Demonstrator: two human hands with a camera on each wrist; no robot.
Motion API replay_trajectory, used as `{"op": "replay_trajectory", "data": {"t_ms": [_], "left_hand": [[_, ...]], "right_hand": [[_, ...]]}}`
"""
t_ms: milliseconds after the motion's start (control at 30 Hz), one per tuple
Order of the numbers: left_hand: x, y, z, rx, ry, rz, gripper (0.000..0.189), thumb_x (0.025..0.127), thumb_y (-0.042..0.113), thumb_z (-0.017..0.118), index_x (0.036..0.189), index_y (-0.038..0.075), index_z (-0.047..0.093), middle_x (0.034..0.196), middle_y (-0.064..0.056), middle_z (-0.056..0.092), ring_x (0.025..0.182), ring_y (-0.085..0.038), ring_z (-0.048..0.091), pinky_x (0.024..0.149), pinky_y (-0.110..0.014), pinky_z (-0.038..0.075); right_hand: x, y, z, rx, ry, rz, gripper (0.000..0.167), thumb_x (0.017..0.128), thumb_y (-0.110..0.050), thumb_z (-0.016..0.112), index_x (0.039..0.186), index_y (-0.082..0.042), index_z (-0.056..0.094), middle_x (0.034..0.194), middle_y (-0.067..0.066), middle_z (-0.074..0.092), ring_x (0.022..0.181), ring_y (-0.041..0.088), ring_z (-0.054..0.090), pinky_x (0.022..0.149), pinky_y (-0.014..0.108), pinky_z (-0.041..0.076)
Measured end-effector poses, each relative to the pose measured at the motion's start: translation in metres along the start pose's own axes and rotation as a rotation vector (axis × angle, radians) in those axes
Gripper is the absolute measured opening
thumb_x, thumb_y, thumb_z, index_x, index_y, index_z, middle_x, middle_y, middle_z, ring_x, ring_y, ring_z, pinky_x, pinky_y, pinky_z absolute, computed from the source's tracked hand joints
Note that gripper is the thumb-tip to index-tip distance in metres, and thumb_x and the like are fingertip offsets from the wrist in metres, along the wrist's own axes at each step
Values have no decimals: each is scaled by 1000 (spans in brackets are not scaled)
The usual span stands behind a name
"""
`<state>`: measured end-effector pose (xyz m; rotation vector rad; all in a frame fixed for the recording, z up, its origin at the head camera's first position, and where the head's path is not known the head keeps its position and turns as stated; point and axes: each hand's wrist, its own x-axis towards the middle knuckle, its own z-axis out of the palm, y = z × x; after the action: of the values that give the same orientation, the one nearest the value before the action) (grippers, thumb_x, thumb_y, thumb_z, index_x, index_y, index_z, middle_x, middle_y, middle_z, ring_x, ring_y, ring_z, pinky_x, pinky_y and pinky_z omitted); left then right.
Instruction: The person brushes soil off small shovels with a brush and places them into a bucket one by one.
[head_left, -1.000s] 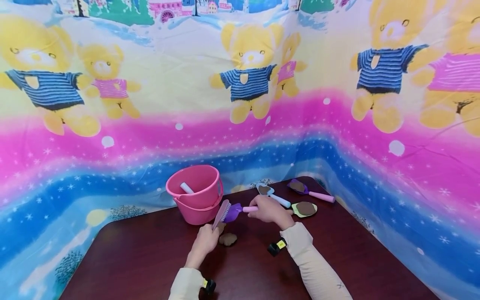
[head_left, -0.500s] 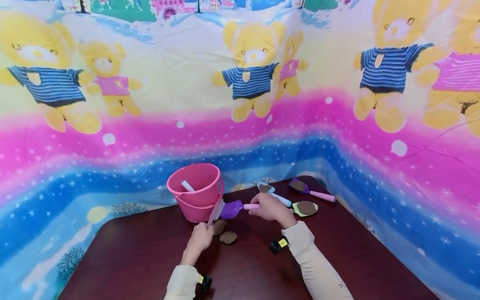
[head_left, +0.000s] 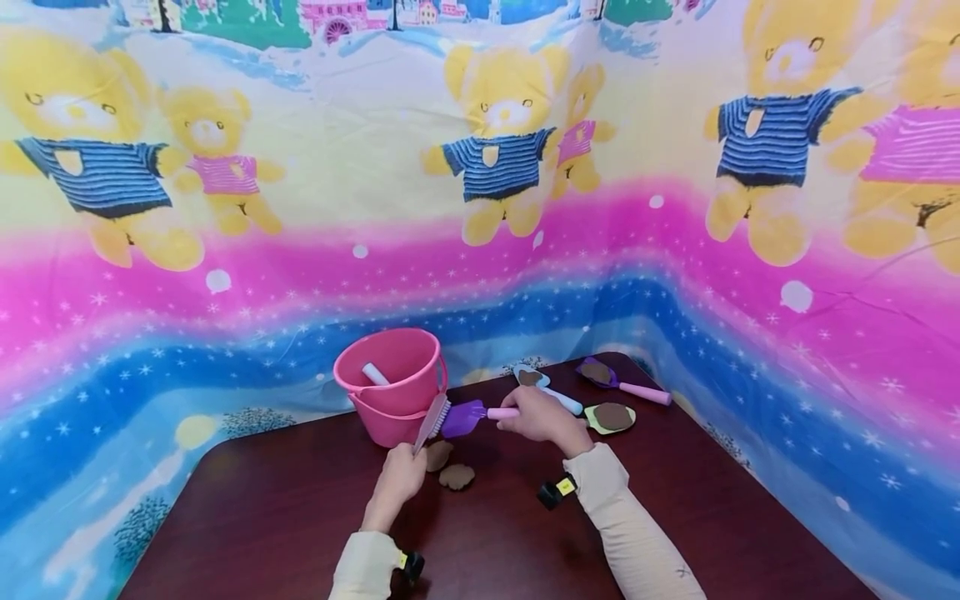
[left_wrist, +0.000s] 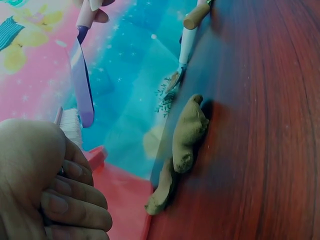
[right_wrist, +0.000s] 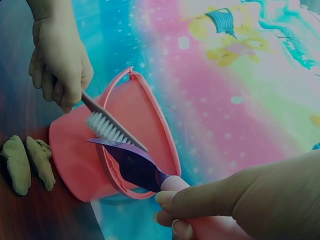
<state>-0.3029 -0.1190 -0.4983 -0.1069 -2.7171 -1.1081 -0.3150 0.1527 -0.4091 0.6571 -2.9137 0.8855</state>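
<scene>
My left hand [head_left: 397, 482] grips the handle of a brush [right_wrist: 112, 127] with white bristles. A small shovel with a purple blade [head_left: 462, 418] and pink handle is held by its handle in my right hand [head_left: 543, 419]. In the right wrist view the bristles lie right at the blade's edge, overlapping it. Both tools are raised in front of a pink bucket [head_left: 397, 429]. Below them on the table lie two brown clay-like lumps, one nearer [head_left: 457, 476] and one partly behind the left hand [head_left: 438, 455]. The left wrist view shows the fingers curled, the brush mostly hidden.
At the back right lie a light blue shovel [head_left: 562, 401], a purple shovel with pink handle [head_left: 645, 392] and a green one [head_left: 611, 418], each bearing brown material. A white handle [head_left: 375, 374] sticks up inside the bucket. A printed cloth [head_left: 300, 292] hangs behind the table.
Since a second ago my left hand and the brush have shifted slightly left, and the purple blade has turned to show its broad face. The last half second shows hardly any movement.
</scene>
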Motion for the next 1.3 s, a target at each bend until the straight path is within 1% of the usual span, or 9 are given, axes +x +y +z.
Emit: {"op": "replay_trajectory", "data": {"t_ms": [167, 267, 400, 567, 667, 767, 967, 1167, 1300], "left_hand": [[-1, 7, 1, -14, 2, 38, 34, 95, 12, 52, 63, 12, 42, 57, 2, 36, 50, -14, 37, 47, -31, 34], [0, 13, 2, -29, -10, 88, 36, 95, 10, 51, 61, 14, 40, 55, 4, 34, 49, -12, 35, 45, -29, 32], [-1, 21, 1, -89, -59, 132, 38, 97, 10, 49, 61, 15, 39, 53, 7, 32, 47, -9, 30, 44, -25, 25], [-5, 35, 1, -154, -118, 154, 39, 96, 9, 46, 58, 15, 40, 50, 8, 32, 45, -7, 28, 43, -23, 22], [-7, 41, 4, -151, -125, 177, 40, 96, 8, 46, 57, 15, 38, 50, 8, 32, 44, -7, 29, 42, -23, 23], [-9, 46, 8, -133, -133, 188, 40, 97, 9, 47, 59, 15, 37, 51, 8, 32, 45, -6, 30, 42, -23, 24], [-14, 47, 17, -101, -143, 183, 36, 97, 9, 48, 62, 14, 42, 53, 6, 36, 47, -8, 34, 43, -24, 29], [-14, 42, 22, -62, -86, 177, 33, 95, 10, 50, 63, 13, 43, 56, 5, 37, 49, -10, 36, 44, -27, 32], [-12, 38, 24, -60, -68, 174, 34, 94, 9, 50, 62, 14, 42, 55, 5, 36, 48, -11, 35, 43, -28, 31]], "right_hand": [[0, 0, 2, 8, 1, 4, 13, 90, -24, 77, 80, -18, 73, 63, -5, 56, 60, 13, 48, 60, 31, 42], [1, 0, 4, 2, -4, 11, 15, 90, -24, 77, 77, -18, 73, 61, -6, 55, 59, 14, 48, 61, 32, 42], [3, -2, 11, -18, -14, 20, 16, 89, -26, 77, 76, -19, 72, 62, -7, 57, 59, 14, 50, 62, 33, 43], [6, -6, 20, -55, -15, 20, 12, 89, -30, 78, 84, -20, 75, 71, -7, 62, 65, 13, 53, 65, 33, 44], [7, -7, 24, -64, -15, 24, 12, 89, -31, 77, 86, -19, 76, 72, -7, 62, 66, 13, 53, 65, 34, 45], [7, -9, 25, -62, -16, 22, 13, 90, -30, 77, 83, -18, 74, 69, -5, 61, 64, 13, 53, 65, 34, 45], [7, -8, 26, -75, -7, 1, 21, 90, -27, 77, 72, -21, 68, 64, -5, 58, 61, 13, 51, 64, 34, 44], [7, -8, 24, -61, -5, 22, 16, 89, -28, 78, 77, -21, 71, 66, -5, 59, 62, 14, 51, 63, 33, 43], [6, -6, 20, -67, -3, 29, 12, 89, -29, 78, 82, -20, 74, 69, -6, 61, 64, 14, 52, 65, 34, 44]]}}
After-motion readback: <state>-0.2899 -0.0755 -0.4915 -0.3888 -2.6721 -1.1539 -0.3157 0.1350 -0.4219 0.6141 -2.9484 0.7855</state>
